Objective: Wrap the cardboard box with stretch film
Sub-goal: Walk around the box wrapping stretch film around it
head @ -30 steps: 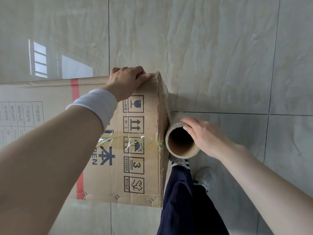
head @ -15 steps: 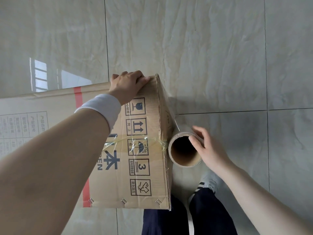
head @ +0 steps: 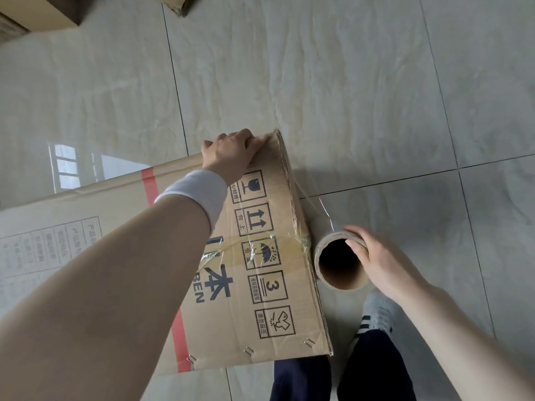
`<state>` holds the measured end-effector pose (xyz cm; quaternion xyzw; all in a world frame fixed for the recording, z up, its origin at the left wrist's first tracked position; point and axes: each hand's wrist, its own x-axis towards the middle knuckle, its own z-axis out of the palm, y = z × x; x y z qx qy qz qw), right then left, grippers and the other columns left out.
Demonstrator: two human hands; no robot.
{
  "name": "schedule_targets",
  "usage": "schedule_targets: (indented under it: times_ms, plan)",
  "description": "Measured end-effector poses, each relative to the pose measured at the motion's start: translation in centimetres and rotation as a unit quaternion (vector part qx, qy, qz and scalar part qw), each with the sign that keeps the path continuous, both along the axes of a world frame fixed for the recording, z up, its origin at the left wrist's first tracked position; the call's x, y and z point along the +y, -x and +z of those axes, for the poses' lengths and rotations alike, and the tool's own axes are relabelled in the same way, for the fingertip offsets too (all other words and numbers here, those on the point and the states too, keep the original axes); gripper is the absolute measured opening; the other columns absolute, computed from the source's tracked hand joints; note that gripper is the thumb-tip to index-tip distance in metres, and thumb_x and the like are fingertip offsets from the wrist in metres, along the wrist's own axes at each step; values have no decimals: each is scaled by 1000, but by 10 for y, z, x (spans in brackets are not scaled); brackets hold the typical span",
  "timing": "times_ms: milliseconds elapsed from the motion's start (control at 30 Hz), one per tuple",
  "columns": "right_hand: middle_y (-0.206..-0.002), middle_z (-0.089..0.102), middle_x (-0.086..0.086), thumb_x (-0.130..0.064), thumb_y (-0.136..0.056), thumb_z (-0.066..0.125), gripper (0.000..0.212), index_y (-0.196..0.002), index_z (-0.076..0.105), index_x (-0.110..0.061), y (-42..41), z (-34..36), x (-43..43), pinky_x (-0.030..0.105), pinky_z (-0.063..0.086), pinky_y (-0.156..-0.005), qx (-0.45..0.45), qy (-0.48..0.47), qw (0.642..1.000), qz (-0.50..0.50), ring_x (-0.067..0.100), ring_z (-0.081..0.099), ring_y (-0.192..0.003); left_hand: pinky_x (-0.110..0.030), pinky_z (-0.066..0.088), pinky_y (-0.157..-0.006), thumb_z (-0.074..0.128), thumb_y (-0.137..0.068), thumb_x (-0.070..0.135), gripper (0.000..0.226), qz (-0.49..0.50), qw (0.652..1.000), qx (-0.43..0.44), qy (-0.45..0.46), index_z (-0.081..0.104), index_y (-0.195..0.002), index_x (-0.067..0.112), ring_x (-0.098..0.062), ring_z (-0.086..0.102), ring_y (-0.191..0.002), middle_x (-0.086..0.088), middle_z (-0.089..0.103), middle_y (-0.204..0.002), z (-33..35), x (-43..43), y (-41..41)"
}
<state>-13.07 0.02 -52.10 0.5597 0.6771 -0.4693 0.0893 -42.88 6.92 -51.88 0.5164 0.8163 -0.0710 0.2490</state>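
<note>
Two hands busy — left hand curled over the far top edge of the stiff cardboard box on the floor, right hand gripping the core rim of the stretch film roll just beside it — film probably thin, clingy, tear-prone.

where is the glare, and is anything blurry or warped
Head view: window glare on the glossy floor tiles beyond the cardboard box; wide-angle lens bows the tile joints; the stretch film shows only as thin highlights above the film roll; no obvious blur.
</note>
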Motion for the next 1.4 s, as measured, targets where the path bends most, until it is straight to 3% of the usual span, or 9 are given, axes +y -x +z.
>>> schedule_targets:
  times_ms: [367, 533, 633, 733, 833, 900, 1000, 1167, 1400]
  plan:
    - [-123, 64, -3, -42, -93, 49, 39, -130, 52, -29, -5, -1, 4, 28, 44, -88, -13, -23, 990, 140, 19, 61, -107, -42, 26, -96, 21, -94, 59, 55, -3, 1000, 5, 23, 55, -116, 22, -28, 48, -114, -9, 60, -117, 1, 0, 1]
    - [-131, 57, -9, -45, -91, 50, 47, -133, 46, -26, -9, -6, -10, 27, 39, -92, -3, 35, 999, -22, 16, 53, -121, -45, 0, -116, 28, -99, 42, 56, 50, 995, -48, -70, 15, -150, 22, -19, -3, -146, -4, 0, -159, 5, -18, -15]
    - [-121, 59, -6, -37, -96, 44, 35, -126, 52, -20, -14, -7, -25, 20, 37, -85, 37, 27, 987, -155, 16, 53, -117, -40, 12, -117, 37, -97, 30, 51, 76, 975, -69, -198, 35, -142, 6, -27, 16, -144, -16, 23, -154, 18, -56, -58]
    - [-126, 49, -9, -25, -100, 39, 38, -136, 45, -14, -15, -3, -48, -3, 32, -86, 163, 70, 949, -259, 9, 44, -124, -41, 44, -98, 42, -90, 18, 33, 11, 953, -139, -270, 58, -115, 3, -28, 54, -108, -15, 58, -116, 37, -111, -128]
    - [-135, 45, -7, -43, -93, 40, 51, -140, 36, -23, -16, -9, -66, 17, 37, -100, 178, 77, 937, -290, 12, 44, -124, -30, 47, -94, 46, -94, 11, 37, 24, 968, -214, -126, 47, -131, 8, -21, 54, -110, -9, 51, -124, 48, -147, -184]
    - [-120, 53, -4, -46, -86, 35, 52, -131, 43, -22, -18, -11, -68, 12, 40, -83, 163, 42, 948, -272, 14, 51, -109, -27, 38, -99, 47, -93, 7, 47, 61, 979, -183, -63, 37, -138, 7, -24, 46, -122, -10, 45, -134, 43, -158, -203]
    - [-109, 54, -6, -32, -98, 38, 32, -125, 48, -19, -22, -8, -64, 4, 34, -69, 159, -11, 964, -212, 11, 50, -97, -36, 47, -79, 52, -89, 1, 37, 67, 991, -98, -54, 49, -125, 3, -33, 57, -106, -17, 57, -116, 44, -152, -212]
    - [-110, 63, -5, -27, -100, 40, 30, -125, 55, -20, -35, -10, -51, 13, 33, -75, 142, -43, 984, -102, 14, 56, -100, -31, 42, -78, 36, -98, 5, 23, 67, 995, -59, 32, 43, -119, 7, -28, 53, -105, -11, 52, -118, 46, -148, -212]
    - [-117, 65, -4, -36, -98, 39, 33, -127, 52, -29, -45, -12, -41, 24, 42, -81, 80, -59, 993, 62, 21, 61, -102, -29, 34, -65, 44, -97, 16, 17, -12, 998, -4, 61, 45, -114, 14, -25, 55, -102, -5, 56, -112, 52, -156, -211]
